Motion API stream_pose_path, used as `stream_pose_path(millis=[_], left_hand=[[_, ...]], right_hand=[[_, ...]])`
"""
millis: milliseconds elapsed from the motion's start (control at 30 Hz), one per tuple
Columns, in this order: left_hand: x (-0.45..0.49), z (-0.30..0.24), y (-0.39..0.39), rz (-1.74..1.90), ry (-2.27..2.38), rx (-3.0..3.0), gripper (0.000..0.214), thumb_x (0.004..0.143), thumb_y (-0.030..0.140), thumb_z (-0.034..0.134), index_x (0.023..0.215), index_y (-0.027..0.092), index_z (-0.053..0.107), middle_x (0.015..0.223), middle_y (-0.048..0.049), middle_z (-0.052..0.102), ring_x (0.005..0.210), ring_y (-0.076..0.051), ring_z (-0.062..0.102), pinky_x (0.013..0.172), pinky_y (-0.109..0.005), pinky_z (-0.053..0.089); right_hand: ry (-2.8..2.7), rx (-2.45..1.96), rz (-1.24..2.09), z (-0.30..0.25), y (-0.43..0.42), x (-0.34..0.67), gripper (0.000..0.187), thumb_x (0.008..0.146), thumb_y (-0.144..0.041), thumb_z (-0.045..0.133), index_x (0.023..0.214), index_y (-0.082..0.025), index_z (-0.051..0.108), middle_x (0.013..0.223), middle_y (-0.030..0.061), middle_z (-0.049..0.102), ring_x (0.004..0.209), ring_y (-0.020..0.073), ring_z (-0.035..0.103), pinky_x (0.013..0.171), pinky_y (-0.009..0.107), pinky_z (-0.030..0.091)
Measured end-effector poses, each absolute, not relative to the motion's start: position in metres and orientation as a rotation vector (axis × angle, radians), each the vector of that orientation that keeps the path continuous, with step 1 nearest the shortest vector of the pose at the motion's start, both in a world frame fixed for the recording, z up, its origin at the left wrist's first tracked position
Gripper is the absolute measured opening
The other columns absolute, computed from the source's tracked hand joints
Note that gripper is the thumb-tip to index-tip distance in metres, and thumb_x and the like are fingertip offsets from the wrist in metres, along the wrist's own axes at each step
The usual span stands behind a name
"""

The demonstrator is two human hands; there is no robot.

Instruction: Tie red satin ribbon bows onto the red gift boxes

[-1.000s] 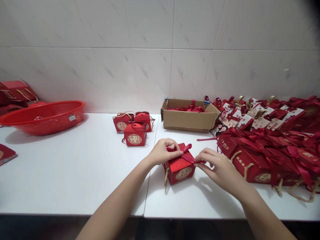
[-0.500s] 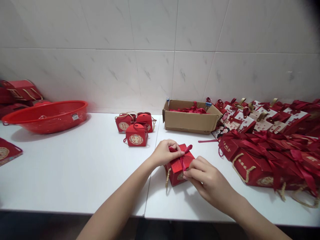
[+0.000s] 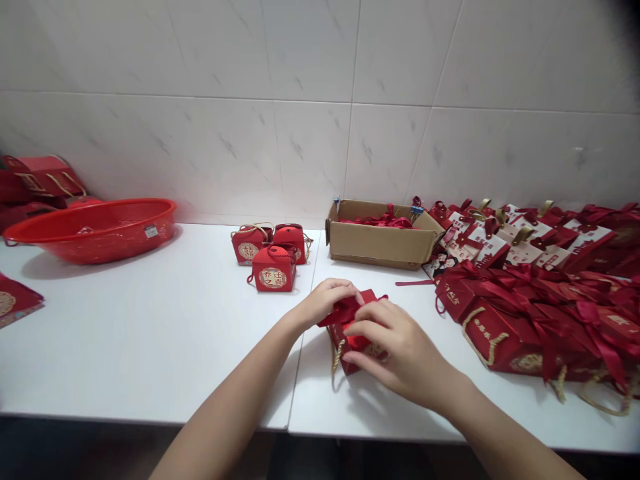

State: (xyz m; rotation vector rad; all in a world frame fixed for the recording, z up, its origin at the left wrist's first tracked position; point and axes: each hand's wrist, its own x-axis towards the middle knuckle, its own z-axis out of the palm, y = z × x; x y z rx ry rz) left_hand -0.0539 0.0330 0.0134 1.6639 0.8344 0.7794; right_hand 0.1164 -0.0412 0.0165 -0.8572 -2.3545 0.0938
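Note:
A red gift box (image 3: 353, 363) with gold rope at its side stands on the white table under both my hands. My left hand (image 3: 327, 305) is closed on a dark red flap or ribbon at the box's top left; which of these it is I cannot tell. My right hand (image 3: 395, 340) reaches over the front right of the box, fingers curved and apart from the thumb, touching the box. The hands hide much of its top. Behind and to the left stand three small red boxes (image 3: 274, 268) with cord handles.
A cardboard box (image 3: 375, 243) of red ribbons stands by the tiled wall. Beribboned red boxes (image 3: 530, 327) crowd the right, with red and white gift boxes (image 3: 493, 247) behind. A red plastic basin (image 3: 100, 230) is at the left, near more red boxes (image 3: 43, 177).
My right hand has let go of the ribbon end at the front and moved left over the box, fingers spreading. Dark red material now shows raised beneath my left hand.

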Motion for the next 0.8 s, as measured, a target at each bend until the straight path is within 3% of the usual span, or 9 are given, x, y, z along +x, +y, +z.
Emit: stream_pose_path(millis=[133, 233, 333, 433, 633, 800], left_hand=[[-0.055, 0.012, 0.036, 0.763, 0.803, 1.526, 0.021, 0.073, 0.027, 0.048, 0.063, 0.013, 0.06, 0.069, -0.004, 0.06, 0.057, -0.012, 0.047, 0.051, -0.025, 0.036], [-0.055, 0.012, 0.037, 0.764, 0.784, 1.48, 0.013, 0.066, 0.023, 0.049, 0.057, 0.014, 0.052, 0.072, -0.0051, 0.062, 0.06, -0.013, 0.049, 0.053, -0.026, 0.037], [-0.055, 0.011, 0.037, 0.785, 0.739, 1.495, 0.008, 0.063, 0.015, 0.047, 0.055, 0.015, 0.047, 0.075, -0.0043, 0.062, 0.063, -0.013, 0.05, 0.056, -0.026, 0.037], [-0.056, 0.007, 0.038, 0.779, 0.739, 1.572, 0.005, 0.065, 0.011, 0.049, 0.062, 0.014, 0.052, 0.073, -0.0023, 0.061, 0.059, -0.01, 0.048, 0.054, -0.024, 0.036], [-0.055, 0.001, 0.039, 0.856, 0.801, 1.73, 0.014, 0.07, 0.024, 0.067, 0.068, 0.014, 0.058, 0.08, -0.0053, 0.065, 0.07, -0.013, 0.055, 0.069, -0.027, 0.043], [-0.053, 0.002, 0.037, 0.846, 0.808, 1.776, 0.021, 0.069, 0.031, 0.07, 0.067, 0.014, 0.059, 0.079, -0.0051, 0.066, 0.069, -0.013, 0.055, 0.067, -0.026, 0.044]], right_hand=[[-2.344, -0.957, -0.139, 0.0, -0.04, 0.085, 0.023, 0.079, -0.018, 0.058, 0.102, -0.018, 0.061, 0.099, 0.0117, 0.062, 0.096, 0.0278, 0.051, 0.075, 0.042, 0.044], [-2.293, -1.039, -0.236, -0.01, -0.036, 0.071, 0.016, 0.079, -0.011, 0.052, 0.09, -0.017, 0.062, 0.089, 0.0125, 0.064, 0.091, 0.0294, 0.052, 0.069, 0.041, 0.044], [-2.197, -0.994, -0.166, -0.013, -0.032, 0.07, 0.015, 0.079, -0.011, 0.049, 0.079, -0.018, 0.062, 0.079, 0.0089, 0.064, 0.08, 0.0256, 0.053, 0.066, 0.039, 0.043], [-2.123, -0.884, 0.002, -0.01, -0.033, 0.08, 0.017, 0.08, -0.01, 0.049, 0.086, -0.02, 0.063, 0.08, 0.0054, 0.065, 0.076, 0.021, 0.054, 0.071, 0.037, 0.043], [-2.164, -0.77, 0.091, -0.001, -0.045, 0.118, 0.021, 0.083, -0.009, 0.05, 0.097, -0.021, 0.061, 0.087, 0.0056, 0.067, 0.079, 0.02, 0.055, 0.072, 0.035, 0.043], [-2.264, -0.737, 0.075, -0.006, -0.05, 0.135, 0.023, 0.083, -0.008, 0.051, 0.098, -0.022, 0.061, 0.089, 0.0045, 0.068, 0.081, 0.0192, 0.055, 0.072, 0.034, 0.042]])
